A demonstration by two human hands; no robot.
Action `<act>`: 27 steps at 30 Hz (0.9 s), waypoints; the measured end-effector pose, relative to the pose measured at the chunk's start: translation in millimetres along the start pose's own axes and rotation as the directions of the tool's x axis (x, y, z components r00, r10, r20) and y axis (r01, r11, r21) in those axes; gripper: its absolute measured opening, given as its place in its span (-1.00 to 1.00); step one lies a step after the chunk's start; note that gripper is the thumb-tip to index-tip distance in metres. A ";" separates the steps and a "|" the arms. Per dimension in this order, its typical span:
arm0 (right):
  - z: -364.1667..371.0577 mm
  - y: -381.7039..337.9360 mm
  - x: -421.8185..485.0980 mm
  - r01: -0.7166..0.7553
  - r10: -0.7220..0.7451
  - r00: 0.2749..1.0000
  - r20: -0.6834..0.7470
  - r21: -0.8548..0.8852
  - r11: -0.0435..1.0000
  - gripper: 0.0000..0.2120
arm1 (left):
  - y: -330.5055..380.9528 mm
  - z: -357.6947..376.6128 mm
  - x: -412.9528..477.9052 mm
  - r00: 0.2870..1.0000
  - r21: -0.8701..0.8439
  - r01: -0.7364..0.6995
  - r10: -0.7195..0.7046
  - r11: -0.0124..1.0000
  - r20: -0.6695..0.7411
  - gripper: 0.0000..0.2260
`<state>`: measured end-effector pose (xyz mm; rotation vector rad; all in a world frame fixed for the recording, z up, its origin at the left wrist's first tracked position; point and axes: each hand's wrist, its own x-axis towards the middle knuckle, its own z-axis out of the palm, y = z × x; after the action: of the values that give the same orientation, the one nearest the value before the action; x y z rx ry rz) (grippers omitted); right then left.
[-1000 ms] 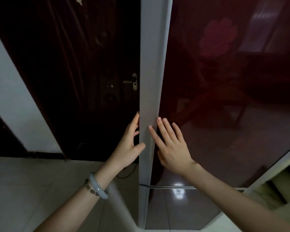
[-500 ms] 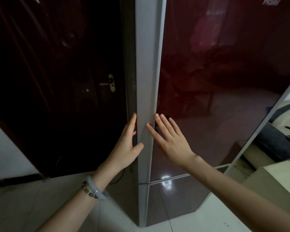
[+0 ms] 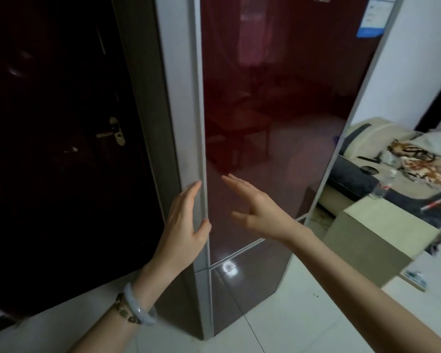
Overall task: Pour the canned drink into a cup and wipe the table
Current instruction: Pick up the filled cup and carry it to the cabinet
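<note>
From my head camera, I am facing a tall fridge that fills the middle of the frame. Its door is glossy dark red glass with a pale grey frame, and it mirrors a dim room; a blue-and-white sticker sits in the upper right corner of the door. A seam low in the frame splits the upper door from a lower one. No can, cup or cloth shows anywhere in the frame, so I cannot tell where they are.

My left hand is at centre left, flat and open against the grey left edge of the door, fingers pointing up along the frame and thumb hooked round to the front side. It grips nothing beyond that edge. A pale bangle and a beaded bracelet circle that wrist at lower left.

My right hand is just right of it, open with fingers spread and empty; whether it touches the red glass I cannot tell.

At left stands a dark door with a metal handle. At right, past the fridge, is a cluttered couch and a beige box on the white tiled floor.
</note>
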<state>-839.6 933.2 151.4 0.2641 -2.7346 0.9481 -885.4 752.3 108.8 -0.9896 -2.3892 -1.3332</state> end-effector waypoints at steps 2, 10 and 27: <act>-7.6 2.2 -16.5 -0.067 0.068 0.997 -0.037 0.017 0.998 -0.33 | 8.1 8.9 2.0 0.995 0.034 -0.066 0.064 0.997 0.075 -0.38; -40.3 17.7 -106.9 -0.349 0.316 0.929 -0.193 -0.171 0.922 -0.31 | 44.6 67.4 13.2 0.915 0.182 -0.336 0.275 0.924 0.294 -0.36; -117.6 12.9 -398.1 -0.876 0.635 0.482 -0.604 -0.351 0.331 -0.32 | 269.7 239.6 -81.1 0.497 -0.146 -0.764 0.718 0.629 0.487 -0.36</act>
<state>-443.2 1053.7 122.9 -1.3584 -2.5176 0.0627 -619.5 1009.2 113.8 -2.2335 -1.8062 -0.6503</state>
